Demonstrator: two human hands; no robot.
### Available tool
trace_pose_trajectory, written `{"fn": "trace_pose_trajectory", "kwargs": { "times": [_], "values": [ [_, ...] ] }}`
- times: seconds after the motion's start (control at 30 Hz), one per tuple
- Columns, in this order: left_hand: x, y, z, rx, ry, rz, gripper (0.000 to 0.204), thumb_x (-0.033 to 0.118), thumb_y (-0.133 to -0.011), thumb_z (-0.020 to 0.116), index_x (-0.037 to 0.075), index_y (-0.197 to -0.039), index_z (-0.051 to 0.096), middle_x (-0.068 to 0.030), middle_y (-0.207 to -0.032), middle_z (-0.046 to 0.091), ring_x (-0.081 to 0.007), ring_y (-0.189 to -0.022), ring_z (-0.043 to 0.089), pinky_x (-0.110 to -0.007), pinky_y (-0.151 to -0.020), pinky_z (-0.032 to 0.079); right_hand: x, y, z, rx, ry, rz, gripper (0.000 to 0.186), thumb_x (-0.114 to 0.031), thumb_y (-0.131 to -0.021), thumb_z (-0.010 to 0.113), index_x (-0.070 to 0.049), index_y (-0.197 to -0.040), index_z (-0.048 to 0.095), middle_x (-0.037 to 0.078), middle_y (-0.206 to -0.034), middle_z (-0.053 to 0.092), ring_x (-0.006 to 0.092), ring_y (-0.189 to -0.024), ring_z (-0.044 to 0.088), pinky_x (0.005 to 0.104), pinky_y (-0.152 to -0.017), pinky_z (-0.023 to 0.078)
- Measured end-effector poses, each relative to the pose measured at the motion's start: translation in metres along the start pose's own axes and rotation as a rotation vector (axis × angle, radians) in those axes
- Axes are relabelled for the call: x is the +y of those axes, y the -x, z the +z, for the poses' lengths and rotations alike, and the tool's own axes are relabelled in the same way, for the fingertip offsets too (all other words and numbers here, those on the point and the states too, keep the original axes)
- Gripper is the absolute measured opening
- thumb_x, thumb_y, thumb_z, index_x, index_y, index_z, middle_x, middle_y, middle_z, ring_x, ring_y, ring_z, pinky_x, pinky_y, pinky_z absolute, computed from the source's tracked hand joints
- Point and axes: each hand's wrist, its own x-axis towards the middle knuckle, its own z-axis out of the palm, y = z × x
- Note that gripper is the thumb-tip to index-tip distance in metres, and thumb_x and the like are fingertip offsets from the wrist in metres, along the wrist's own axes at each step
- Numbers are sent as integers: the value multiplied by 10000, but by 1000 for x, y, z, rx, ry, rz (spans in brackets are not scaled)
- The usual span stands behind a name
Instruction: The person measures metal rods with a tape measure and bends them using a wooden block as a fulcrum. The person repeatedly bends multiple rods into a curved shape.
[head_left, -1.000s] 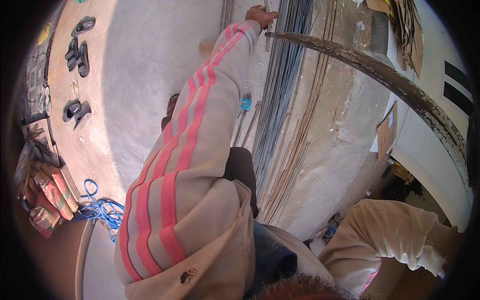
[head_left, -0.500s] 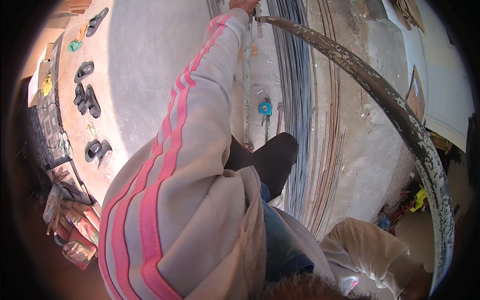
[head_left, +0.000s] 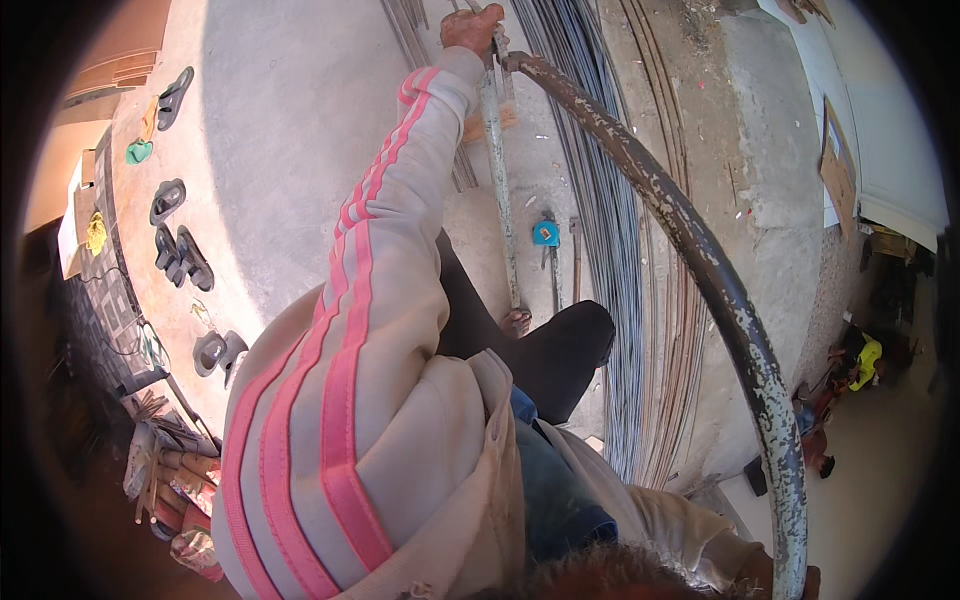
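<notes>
My left hand (head_left: 470, 28) is closed at the far end of my outstretched arm, beside the metal head of a long-handled tool; what its fingers hold is hidden. From that head a long curved-looking pipe handle (head_left: 690, 225), dark with chipped paint, sweeps to the lower right. There my right hand (head_left: 811, 582), only partly in view, wraps its lower end. A second, pale chipped bar (head_left: 497, 165) runs from the head along the floor toward my foot (head_left: 516, 322). A blue tape measure (head_left: 545, 233) lies right of that bar.
A bundle of long thin steel rods (head_left: 600, 180) runs along the floor on the right, with rusty rods (head_left: 668, 330) beside it. Black sandals (head_left: 181, 256) lie on the left. Bagged goods (head_left: 190, 490) sit lower left. A person in a yellow top (head_left: 866, 362) is at the far right.
The pipe handle's near end has swung left, and my right arm has moved lower with it. The view has shifted, so my left hand shows more fully, still beside the tool's head.
</notes>
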Motion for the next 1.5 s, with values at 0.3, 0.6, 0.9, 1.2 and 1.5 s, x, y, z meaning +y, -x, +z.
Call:
{"fn": "trace_pose_trajectory", "kwargs": {
  "times": [0.3,0.6,0.9,1.2,1.5],
  "values": [
    [24,25,-16,-206,245,-239,341,191,-784,765,-39,-994,627,-169,-781,681,-267,-636,690,-387,-581,593,-60,32,17,183,189,386,636,-497,-898,599,13,-1242,436,147,-1164,537,315,-1071,535,478,-915,450],
    [34,30,-24,-174,163,-302,337,210,-796,765,-11,-1013,631,-158,-753,670,-271,-625,688,-400,-580,585,-111,61,-10,177,29,976,818,-608,-883,595,48,-1342,427,183,-1272,564,365,-1159,555,522,-982,463],
    [12,19,-23,-203,138,-259,363,267,-803,755,-4,-1011,630,-145,-758,674,-242,-645,685,-370,-587,570,-188,-75,31,-451,964,1632,942,-689,-855,576,78,-1374,400,237,-1310,492,338,-1160,540,459,-955,475],
    [6,20,-22,-194,116,-259,388,298,-805,755,-12,-1011,644,-121,-864,706,-208,-706,684,-343,-683,563,-90,-73,146,-845,1012,1674,783,-489,-860,716,62,-1337,429,87,-880,599,149,-753,599,319,-694,520],
    [-6,17,-6,-176,86,-167,353,265,-806,754,-6,-991,622,-93,-757,650,-190,-643,627,-339,-622,518,-84,-58,150,-964,1471,1314,295,-80,-800,696,33,-1013,527,74,-661,581,117,-585,547,295,-540,468]
  ]
}}
